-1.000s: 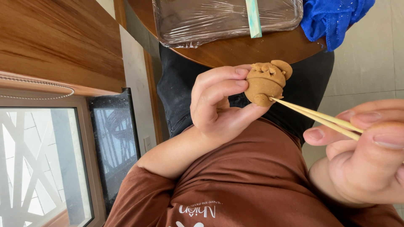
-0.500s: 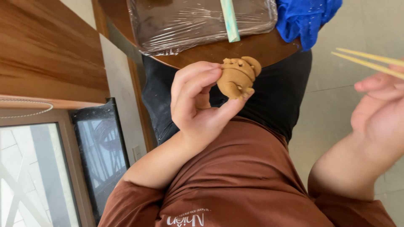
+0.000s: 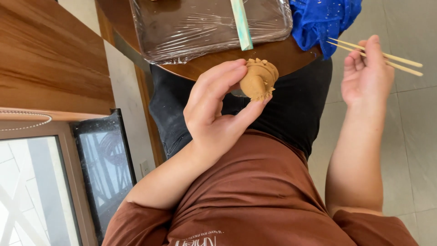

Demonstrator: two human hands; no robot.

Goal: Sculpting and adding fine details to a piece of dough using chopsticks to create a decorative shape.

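Clay figure (image 3: 258, 80) is sitting pinched in the left hand (image 3: 217, 111) fingers, just before the round wooden table (image 3: 214, 69). Right hand (image 3: 365, 75) is gripping thin sticks (image 3: 400, 63) over pale floor tiles (image 3: 409, 136); a wrapped tray (image 3: 200, 27) and blue cloth (image 3: 324, 19) are lying on the table.

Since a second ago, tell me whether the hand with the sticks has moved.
Yes. The right hand with the sticks has pulled away from the clay figure, up toward the blue cloth on the table.
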